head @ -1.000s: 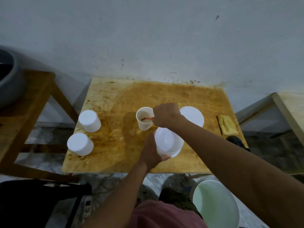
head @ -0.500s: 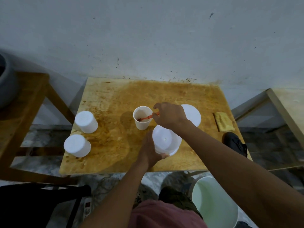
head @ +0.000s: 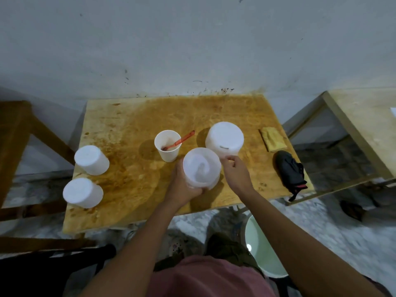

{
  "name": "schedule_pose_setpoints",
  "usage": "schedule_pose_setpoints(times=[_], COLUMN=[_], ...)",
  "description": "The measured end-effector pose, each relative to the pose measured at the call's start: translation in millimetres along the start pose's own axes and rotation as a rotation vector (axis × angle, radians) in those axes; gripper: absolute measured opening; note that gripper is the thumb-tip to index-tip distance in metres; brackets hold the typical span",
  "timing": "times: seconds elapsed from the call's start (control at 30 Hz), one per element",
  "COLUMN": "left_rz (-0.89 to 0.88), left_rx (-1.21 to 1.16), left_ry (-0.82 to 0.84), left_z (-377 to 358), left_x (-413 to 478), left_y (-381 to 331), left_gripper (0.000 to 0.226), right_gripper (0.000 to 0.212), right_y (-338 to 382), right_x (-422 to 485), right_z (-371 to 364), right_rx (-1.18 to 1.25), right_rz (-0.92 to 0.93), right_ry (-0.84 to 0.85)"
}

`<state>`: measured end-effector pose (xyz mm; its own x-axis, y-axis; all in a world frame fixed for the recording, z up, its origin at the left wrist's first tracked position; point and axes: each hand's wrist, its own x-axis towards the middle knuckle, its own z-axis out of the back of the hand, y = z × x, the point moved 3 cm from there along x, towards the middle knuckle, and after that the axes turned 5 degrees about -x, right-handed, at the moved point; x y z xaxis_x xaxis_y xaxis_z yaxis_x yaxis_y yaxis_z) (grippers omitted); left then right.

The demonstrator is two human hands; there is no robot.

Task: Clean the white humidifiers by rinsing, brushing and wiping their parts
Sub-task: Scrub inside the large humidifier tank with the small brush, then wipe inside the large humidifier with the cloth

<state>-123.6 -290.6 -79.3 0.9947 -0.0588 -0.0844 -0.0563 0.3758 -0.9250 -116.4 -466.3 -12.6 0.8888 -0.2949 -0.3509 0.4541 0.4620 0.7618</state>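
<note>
My left hand grips a white humidifier tank from below at the middle of the stained wooden table. My right hand is just right of it, fingers loosely curled and holding nothing, close to a second white humidifier part standing behind. A white paper cup with an orange-red brush leaning in it stands left of that part. Two more white humidifier pieces sit at the table's left edge.
A folded yellow cloth and a black bundle lie at the table's right edge. A pale green bucket stands on the floor below my right arm. Wooden furniture flanks the table on both sides; a wall rises behind.
My right hand let go of the brush, which now leans in the cup, and drew back to beside the tank. The left hand still holds the tank.
</note>
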Motion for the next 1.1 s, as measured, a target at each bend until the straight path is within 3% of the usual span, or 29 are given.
schedule_pose_setpoints(times=[0.13, 0.27, 0.4, 0.47, 0.63, 0.73, 0.9, 1.1], left_rz=[0.051, 0.158, 0.170, 0.149, 0.072, 0.020, -0.097, -0.217], left_rx=[-0.095, -0.239, -0.303, -0.309, -0.300, -0.297, -0.266, -0.252], left_ry=[0.057, 0.119, -0.019, -0.120, -0.319, -0.401, -0.436, -0.432], left_z=[14.1, 23.1, 23.7, 21.3, 15.1, 13.6, 8.6, 0.7], left_x=[-7.8, -8.7, -3.3, -3.3, 1.0, 1.5, -3.1, -18.5], left_y=[-5.4, -14.2, -8.0, -5.7, 6.4, 10.3, 6.1, -15.1], left_gripper=[0.100, 0.064, 0.030, 0.019, 0.024, 0.021, 0.018, 0.016], right_gripper=[0.056, 0.041, 0.027, 0.029, 0.010, 0.016, 0.021, 0.013], right_y=[-13.7, -15.3, -21.6, -27.5, -36.9, -43.1, -52.3, -62.6], right_x=[2.3, 6.0, 17.4, 21.9, 33.5, 32.8, 27.0, -0.8], right_z=[-5.7, -3.8, -0.6, -3.0, -9.9, -11.9, -14.7, 5.3], right_rx=[0.132, 0.134, 0.154, 0.118, 0.103, 0.176, 0.363, 0.495], right_rz=[-0.121, -0.069, -0.011, 0.018, 0.071, 0.101, 0.159, 0.277], right_ry=[0.174, 0.354, 0.455, 0.506, 0.512, 0.512, 0.489, 0.446])
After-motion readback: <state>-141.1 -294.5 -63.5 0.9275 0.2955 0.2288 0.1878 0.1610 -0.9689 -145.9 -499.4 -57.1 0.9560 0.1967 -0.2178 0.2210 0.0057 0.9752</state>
